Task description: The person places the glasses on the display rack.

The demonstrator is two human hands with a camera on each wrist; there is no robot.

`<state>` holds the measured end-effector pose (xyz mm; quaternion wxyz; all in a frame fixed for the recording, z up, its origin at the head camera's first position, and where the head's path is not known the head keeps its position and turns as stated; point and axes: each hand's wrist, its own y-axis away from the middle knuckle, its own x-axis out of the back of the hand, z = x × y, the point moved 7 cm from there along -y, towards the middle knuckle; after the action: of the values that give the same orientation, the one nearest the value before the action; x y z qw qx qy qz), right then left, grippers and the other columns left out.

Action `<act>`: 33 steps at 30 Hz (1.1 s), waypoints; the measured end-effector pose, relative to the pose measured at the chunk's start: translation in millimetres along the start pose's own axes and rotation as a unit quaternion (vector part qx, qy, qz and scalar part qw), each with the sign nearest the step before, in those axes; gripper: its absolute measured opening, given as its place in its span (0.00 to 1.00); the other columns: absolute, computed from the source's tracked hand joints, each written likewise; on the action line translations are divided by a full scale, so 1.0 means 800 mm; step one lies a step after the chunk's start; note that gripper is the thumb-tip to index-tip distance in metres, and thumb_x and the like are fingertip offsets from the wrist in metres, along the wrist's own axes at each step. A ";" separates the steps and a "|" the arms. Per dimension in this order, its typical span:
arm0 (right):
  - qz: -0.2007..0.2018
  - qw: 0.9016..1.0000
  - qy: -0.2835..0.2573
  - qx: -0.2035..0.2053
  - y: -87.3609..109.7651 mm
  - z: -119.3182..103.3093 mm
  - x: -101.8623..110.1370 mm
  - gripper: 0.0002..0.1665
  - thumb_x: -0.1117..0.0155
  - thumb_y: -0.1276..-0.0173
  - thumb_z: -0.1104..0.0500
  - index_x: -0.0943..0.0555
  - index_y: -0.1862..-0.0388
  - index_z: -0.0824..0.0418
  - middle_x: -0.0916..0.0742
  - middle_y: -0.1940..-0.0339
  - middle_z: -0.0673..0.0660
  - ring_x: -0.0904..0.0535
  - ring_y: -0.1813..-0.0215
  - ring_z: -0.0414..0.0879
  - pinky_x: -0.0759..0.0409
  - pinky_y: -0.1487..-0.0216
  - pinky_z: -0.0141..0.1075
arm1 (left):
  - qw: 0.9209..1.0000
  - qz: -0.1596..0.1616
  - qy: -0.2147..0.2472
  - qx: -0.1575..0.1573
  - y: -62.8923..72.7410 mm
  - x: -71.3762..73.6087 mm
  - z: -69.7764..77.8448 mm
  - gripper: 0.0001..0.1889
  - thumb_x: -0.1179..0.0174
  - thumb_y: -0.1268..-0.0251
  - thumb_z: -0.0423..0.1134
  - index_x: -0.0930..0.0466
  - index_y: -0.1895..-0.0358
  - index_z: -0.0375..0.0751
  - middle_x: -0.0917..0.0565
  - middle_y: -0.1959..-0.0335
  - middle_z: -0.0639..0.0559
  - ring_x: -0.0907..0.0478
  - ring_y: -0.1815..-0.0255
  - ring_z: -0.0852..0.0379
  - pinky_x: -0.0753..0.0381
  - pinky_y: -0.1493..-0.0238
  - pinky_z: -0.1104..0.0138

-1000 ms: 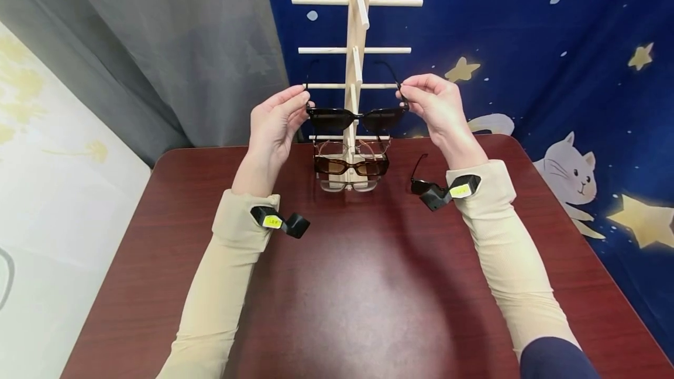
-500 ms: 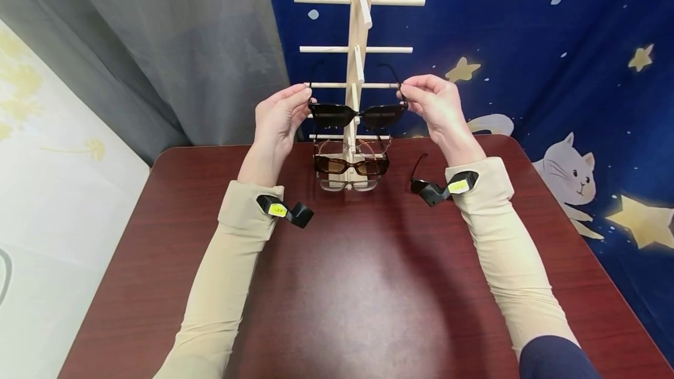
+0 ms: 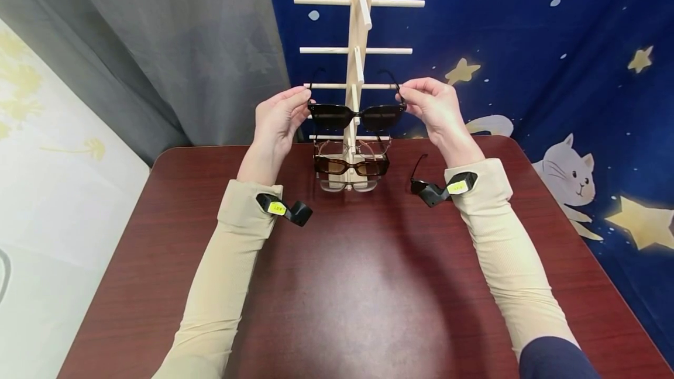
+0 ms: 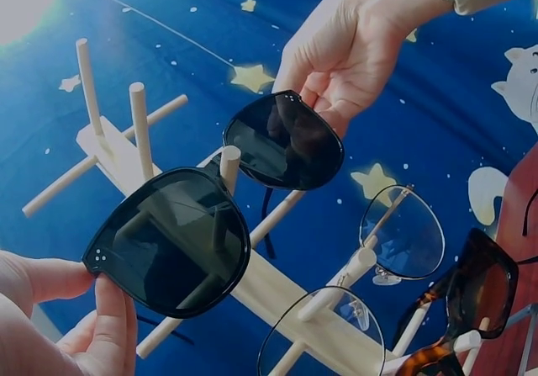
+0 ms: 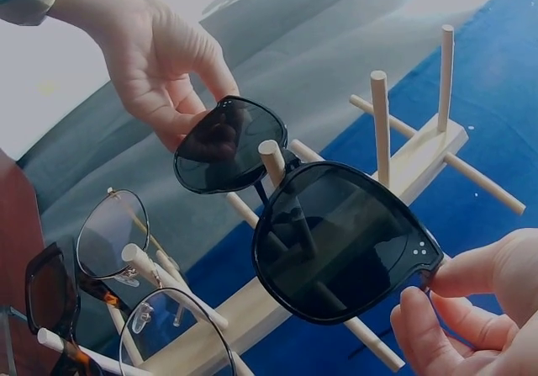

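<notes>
My left hand (image 3: 274,124) and right hand (image 3: 439,113) hold a pair of black sunglasses (image 3: 330,116) between them, each pinching one side near the hinge with thumb and fingers. The temples are unfolded and point back towards the wooden display rack (image 3: 354,34). Seen from the left wrist, the nose bridge sits right at the tip of a front peg (image 4: 229,167). Below the sunglasses hang thin metal-framed glasses (image 3: 333,148), tortoiseshell sunglasses (image 3: 332,165) and a clear-lensed pair (image 3: 334,186), all on the same rack.
Another dark pair of sunglasses (image 3: 418,185) lies on the reddish-brown table (image 3: 337,285) right of the rack, partly covered by the right wrist camera (image 3: 434,195). Bare crossbars (image 3: 395,2) jut out sideways near the rack's top. A blue curtain (image 3: 526,45) hangs behind.
The left hand has shifted slightly right and up with its side of the sunglasses. Their temple tips now appear a little lower, and more of the dark lenses shows. The right hand has barely moved.
</notes>
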<state>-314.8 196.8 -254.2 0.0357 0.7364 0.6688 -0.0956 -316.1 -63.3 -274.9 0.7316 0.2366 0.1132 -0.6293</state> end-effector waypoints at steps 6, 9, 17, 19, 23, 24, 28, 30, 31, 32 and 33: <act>-0.003 1.000 0.000 -0.007 0.000 0.001 0.001 0.08 0.37 0.39 0.70 0.17 0.75 0.60 0.15 0.76 0.53 0.19 0.70 0.41 0.21 0.67 0.26 | 1.000 0.002 -0.005 0.008 -0.001 0.001 -0.001 0.18 0.39 0.42 0.25 0.23 0.47 0.28 0.19 0.64 0.47 0.22 0.75 0.62 0.21 0.71 0.77; -0.003 1.000 0.004 -0.014 0.000 0.004 0.002 0.08 0.36 0.38 0.69 0.17 0.75 0.60 0.15 0.74 0.52 0.19 0.68 0.42 0.21 0.66 0.26 | 1.000 0.004 -0.012 0.008 -0.001 0.002 -0.002 0.17 0.38 0.43 0.26 0.23 0.48 0.28 0.20 0.59 0.45 0.22 0.74 0.61 0.21 0.70 0.76; -0.005 1.000 0.010 -0.018 0.000 0.006 0.003 0.08 0.36 0.38 0.69 0.17 0.75 0.60 0.15 0.73 0.53 0.19 0.67 0.42 0.20 0.63 0.27 | 1.000 0.005 -0.016 0.012 -0.002 0.005 -0.003 0.18 0.38 0.43 0.26 0.23 0.48 0.29 0.21 0.49 0.42 0.21 0.60 0.55 0.19 0.65 0.75; -0.005 1.000 0.006 -0.017 0.000 0.006 0.004 0.08 0.37 0.38 0.69 0.17 0.75 0.60 0.15 0.73 0.53 0.19 0.68 0.42 0.20 0.63 0.27 | 1.000 0.002 -0.016 0.008 -0.001 0.006 -0.002 0.19 0.38 0.43 0.26 0.24 0.46 0.28 0.21 0.50 0.42 0.21 0.59 0.55 0.19 0.64 0.74; -0.004 1.000 -0.009 -0.015 0.003 0.005 0.008 0.06 0.37 0.38 0.69 0.17 0.73 0.63 0.15 0.73 0.53 0.19 0.70 0.42 0.18 0.62 0.28 | 1.000 -0.002 -0.019 -0.013 0.005 0.009 0.003 0.18 0.38 0.43 0.26 0.24 0.48 0.27 0.19 0.61 0.45 0.19 0.67 0.57 0.18 0.64 0.74; -0.003 1.000 -0.013 -0.016 0.004 0.004 0.010 0.05 0.37 0.38 0.69 0.17 0.73 0.63 0.15 0.73 0.54 0.19 0.70 0.42 0.18 0.62 0.28 | 1.000 -0.003 -0.019 -0.021 0.007 0.010 0.005 0.17 0.38 0.43 0.26 0.23 0.49 0.26 0.19 0.64 0.46 0.19 0.70 0.58 0.18 0.64 0.74; -0.006 1.000 -0.018 -0.015 0.009 0.004 0.018 0.02 0.37 0.38 0.69 0.18 0.69 0.65 0.15 0.72 0.55 0.18 0.69 0.42 0.18 0.61 0.29 | 0.998 -0.007 -0.027 -0.048 0.017 0.013 0.009 0.11 0.38 0.42 0.26 0.20 0.55 0.29 0.19 0.69 0.47 0.19 0.76 0.60 0.18 0.66 0.74; -0.010 1.000 -0.022 -0.015 0.013 0.004 0.022 0.02 0.37 0.38 0.69 0.18 0.69 0.65 0.15 0.71 0.56 0.17 0.67 0.43 0.18 0.60 0.30 | 0.998 -0.005 -0.029 -0.059 0.022 0.017 0.010 0.08 0.38 0.42 0.26 0.19 0.59 0.31 0.19 0.69 0.46 0.19 0.76 0.60 0.18 0.66 0.73; -0.012 1.000 -0.023 -0.015 0.015 0.004 0.024 0.02 0.38 0.37 0.69 0.18 0.68 0.66 0.15 0.71 0.56 0.17 0.67 0.43 0.18 0.60 0.30 | 0.998 -0.004 -0.030 -0.064 0.025 0.019 0.009 0.06 0.38 0.42 0.26 0.19 0.61 0.32 0.19 0.70 0.46 0.19 0.76 0.60 0.18 0.66 0.74; -0.014 1.000 -0.022 -0.014 0.017 0.005 0.026 0.01 0.38 0.37 0.69 0.19 0.68 0.66 0.15 0.71 0.56 0.17 0.67 0.44 0.18 0.59 0.30 | 0.997 -0.004 -0.028 -0.069 0.027 0.021 0.009 0.05 0.39 0.42 0.26 0.18 0.62 0.33 0.19 0.70 0.46 0.19 0.76 0.60 0.18 0.66 0.74; -0.016 1.000 -0.021 -0.013 0.018 0.005 0.029 0.01 0.38 0.37 0.68 0.19 0.67 0.67 0.15 0.71 0.56 0.17 0.67 0.44 0.18 0.59 0.30 | 0.997 -0.005 -0.023 -0.072 0.029 0.023 0.008 0.04 0.39 0.42 0.25 0.18 0.64 0.34 0.19 0.71 0.46 0.19 0.76 0.60 0.18 0.67 0.74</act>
<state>-298.6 216.9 -263.7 0.0573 0.7230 0.6807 -0.1032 -291.2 -79.6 -273.4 0.7461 0.1680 0.1423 -0.6284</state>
